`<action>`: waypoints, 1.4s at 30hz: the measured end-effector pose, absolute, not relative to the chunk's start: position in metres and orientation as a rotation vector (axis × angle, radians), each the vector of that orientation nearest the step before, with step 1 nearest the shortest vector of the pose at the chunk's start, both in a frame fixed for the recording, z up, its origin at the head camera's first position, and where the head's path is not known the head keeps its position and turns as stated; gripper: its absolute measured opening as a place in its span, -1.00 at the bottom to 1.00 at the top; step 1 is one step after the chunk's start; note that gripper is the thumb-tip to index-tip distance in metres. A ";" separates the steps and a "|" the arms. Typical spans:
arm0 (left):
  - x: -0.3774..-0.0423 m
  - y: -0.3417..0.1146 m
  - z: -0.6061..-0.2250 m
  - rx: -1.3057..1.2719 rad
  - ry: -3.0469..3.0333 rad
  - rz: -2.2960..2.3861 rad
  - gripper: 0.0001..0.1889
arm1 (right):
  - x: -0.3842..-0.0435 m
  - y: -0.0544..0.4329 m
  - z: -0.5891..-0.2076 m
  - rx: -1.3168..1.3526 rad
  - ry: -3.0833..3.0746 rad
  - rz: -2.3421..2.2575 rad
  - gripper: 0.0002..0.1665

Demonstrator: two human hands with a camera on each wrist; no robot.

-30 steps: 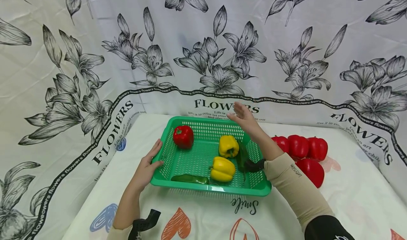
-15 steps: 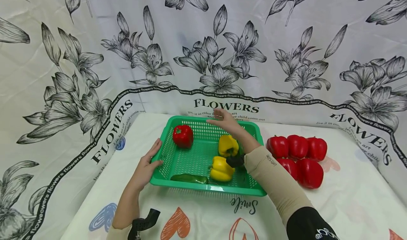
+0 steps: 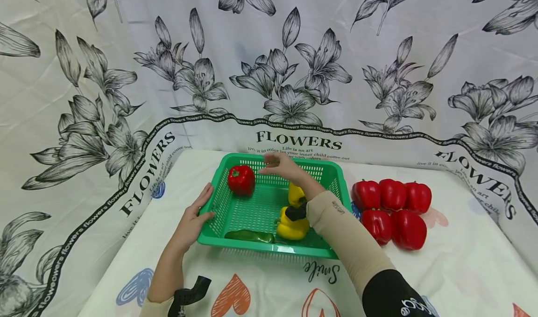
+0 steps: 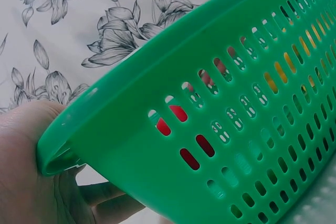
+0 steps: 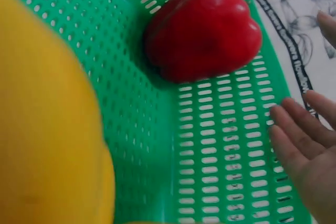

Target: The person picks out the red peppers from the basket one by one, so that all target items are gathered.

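A green perforated plastic basket (image 3: 248, 246) sits on the cloth. My left hand (image 3: 194, 221) grips its left rim; in the left wrist view the hand (image 4: 31, 166) wraps round the rim's corner. My right hand (image 3: 282, 167), fingers spread and holding nothing, hovers over the basket's back side. To its left, a red bell pepper (image 3: 241, 180) stands in the back-left corner, also large in the right wrist view, apart from the fingertips (image 5: 281, 129). Two yellow bell peppers, the rear one (image 3: 295, 193) and the front one (image 3: 290, 230), are partly behind the right arm. A long green pepper (image 3: 250, 235) lies along the front.
Several red bell peppers (image 3: 392, 194) are grouped on the cloth right of the basket. The white tablecloth (image 3: 470, 256) carries printed hearts. Behind it hangs a curtain (image 3: 294, 74) with flower prints.
My right hand has moved left and slightly lower, from the basket's back-right corner toward the red pepper inside. The left hand stays on the rim.
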State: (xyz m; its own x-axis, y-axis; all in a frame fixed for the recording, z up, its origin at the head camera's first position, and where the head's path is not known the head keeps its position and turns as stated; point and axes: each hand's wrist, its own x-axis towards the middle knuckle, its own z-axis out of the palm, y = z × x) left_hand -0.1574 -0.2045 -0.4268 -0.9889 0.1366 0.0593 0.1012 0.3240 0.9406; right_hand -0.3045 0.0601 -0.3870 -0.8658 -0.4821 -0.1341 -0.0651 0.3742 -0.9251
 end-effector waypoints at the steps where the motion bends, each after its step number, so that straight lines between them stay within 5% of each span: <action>1: -0.157 -0.204 -0.427 0.228 2.533 1.790 -0.33 | -0.304 0.058 -0.388 -0.483 2.253 -1.465 -0.26; 42: -0.157 -0.206 -0.426 0.237 2.529 1.793 -0.32 | -0.288 -0.028 -0.420 -0.456 2.543 -1.131 -0.08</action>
